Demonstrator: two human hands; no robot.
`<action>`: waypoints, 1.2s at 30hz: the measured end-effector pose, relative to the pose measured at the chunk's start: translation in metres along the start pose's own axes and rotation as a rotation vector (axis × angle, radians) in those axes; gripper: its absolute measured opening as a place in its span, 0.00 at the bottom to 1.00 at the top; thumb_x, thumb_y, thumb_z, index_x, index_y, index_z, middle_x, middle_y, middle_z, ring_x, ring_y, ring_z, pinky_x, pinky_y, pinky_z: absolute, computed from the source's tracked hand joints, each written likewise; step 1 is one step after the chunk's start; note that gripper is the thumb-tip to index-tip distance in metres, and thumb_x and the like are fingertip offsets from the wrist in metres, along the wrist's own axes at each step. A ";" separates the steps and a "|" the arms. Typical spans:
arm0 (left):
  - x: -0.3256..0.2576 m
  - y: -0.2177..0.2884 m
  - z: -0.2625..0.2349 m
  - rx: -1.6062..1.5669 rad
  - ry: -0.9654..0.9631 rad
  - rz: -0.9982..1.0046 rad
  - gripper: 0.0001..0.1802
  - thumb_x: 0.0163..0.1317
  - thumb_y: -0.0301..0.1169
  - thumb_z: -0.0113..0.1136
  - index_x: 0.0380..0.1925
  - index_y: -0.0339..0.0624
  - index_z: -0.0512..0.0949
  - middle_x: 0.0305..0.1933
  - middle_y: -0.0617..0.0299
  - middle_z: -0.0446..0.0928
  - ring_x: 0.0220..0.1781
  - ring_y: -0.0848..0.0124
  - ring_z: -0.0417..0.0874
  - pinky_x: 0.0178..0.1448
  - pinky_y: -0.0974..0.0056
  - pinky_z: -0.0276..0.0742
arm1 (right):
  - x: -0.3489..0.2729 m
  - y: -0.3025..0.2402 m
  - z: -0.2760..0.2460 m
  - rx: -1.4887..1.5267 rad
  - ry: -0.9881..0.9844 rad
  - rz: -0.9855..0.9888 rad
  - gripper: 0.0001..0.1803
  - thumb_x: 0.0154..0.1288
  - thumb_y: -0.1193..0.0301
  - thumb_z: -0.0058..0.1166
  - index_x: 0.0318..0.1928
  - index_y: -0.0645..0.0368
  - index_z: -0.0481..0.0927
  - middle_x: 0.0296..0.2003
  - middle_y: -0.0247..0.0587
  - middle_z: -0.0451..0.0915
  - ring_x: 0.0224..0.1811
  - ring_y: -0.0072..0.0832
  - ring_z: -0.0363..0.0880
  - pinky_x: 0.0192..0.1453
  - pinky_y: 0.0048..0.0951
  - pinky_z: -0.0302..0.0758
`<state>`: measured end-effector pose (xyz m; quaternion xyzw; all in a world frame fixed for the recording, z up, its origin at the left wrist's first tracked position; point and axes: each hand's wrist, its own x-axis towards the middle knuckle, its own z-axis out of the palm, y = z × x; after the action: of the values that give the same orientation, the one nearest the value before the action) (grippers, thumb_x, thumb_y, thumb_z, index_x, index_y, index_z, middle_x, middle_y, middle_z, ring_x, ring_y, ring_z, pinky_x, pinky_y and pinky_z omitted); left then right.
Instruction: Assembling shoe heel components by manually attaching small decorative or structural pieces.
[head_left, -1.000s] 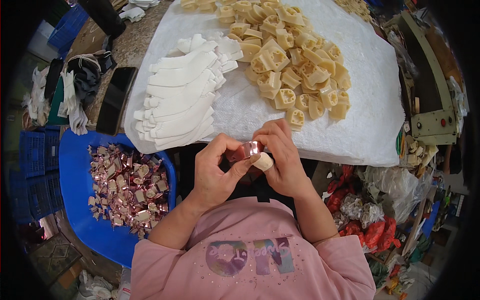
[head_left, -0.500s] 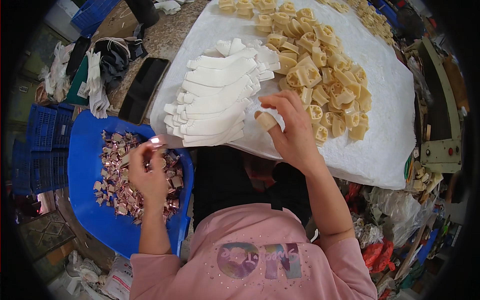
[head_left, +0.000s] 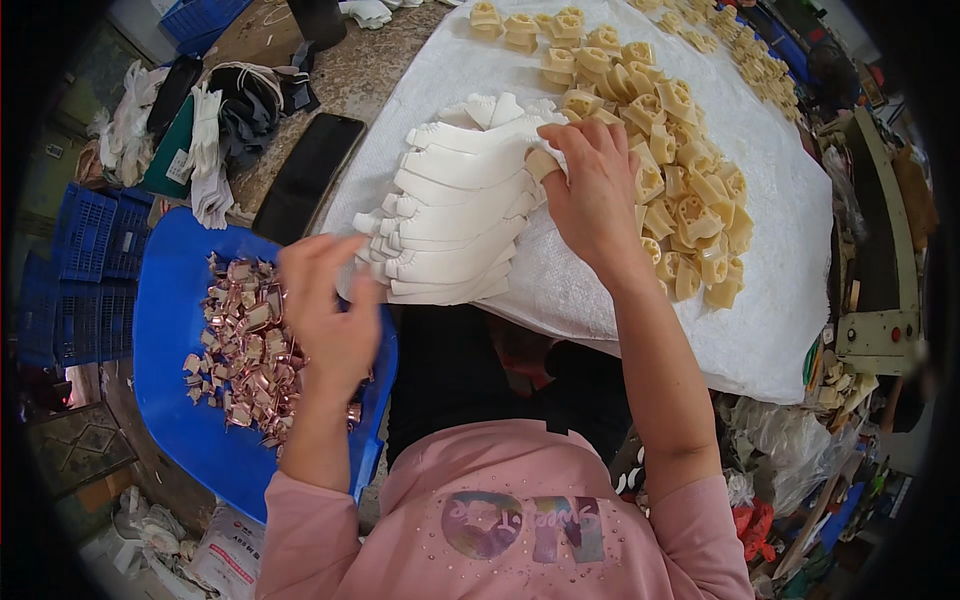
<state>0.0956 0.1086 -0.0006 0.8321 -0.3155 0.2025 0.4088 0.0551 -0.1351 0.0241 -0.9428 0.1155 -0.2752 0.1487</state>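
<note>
My left hand (head_left: 335, 310) hovers over the right side of a blue bin (head_left: 170, 340), beside the left ends of a fanned stack of white curved strips (head_left: 445, 215). Its fingers are spread and blurred, with nothing visible between them. At the right end of the upper strips, my right hand (head_left: 598, 195) has bent fingers and thumb closed on a strip's end. A tan cover (head_left: 541, 163) wraps that thumb. Many shiny copper-pink metal pieces (head_left: 250, 350) fill the bin. Cream-coloured moulded plastic parts (head_left: 690, 215) lie heaped just right of my right hand.
A white woven sheet (head_left: 740, 330) covers the work surface. A black phone (head_left: 308, 178) lies left of the strips, below gloves and dark cloths (head_left: 245, 110). Blue crates (head_left: 95, 240) stand at the far left. Machine casing (head_left: 880, 340) and plastic bags (head_left: 790, 440) are at the right.
My left hand has moved up toward the strips, and the copper-pink piece at its fingertips is no longer seen there. My right hand has moved up and right, closing at the strips' ends.
</note>
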 end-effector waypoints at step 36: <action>0.030 0.057 0.051 -0.547 -0.554 0.315 0.26 0.63 0.44 0.51 0.51 0.32 0.71 0.53 0.46 0.71 0.57 0.56 0.71 0.62 0.57 0.62 | -0.054 -0.005 -0.090 1.186 0.040 0.236 0.06 0.59 0.80 0.51 0.37 0.63 0.71 0.33 0.34 0.75 0.35 0.19 0.73 0.41 0.21 0.70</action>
<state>0.0820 0.0295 0.0189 0.6573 -0.5792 -0.0600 0.4783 -0.0381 -0.1333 0.0719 -0.6745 0.0488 -0.2919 0.6763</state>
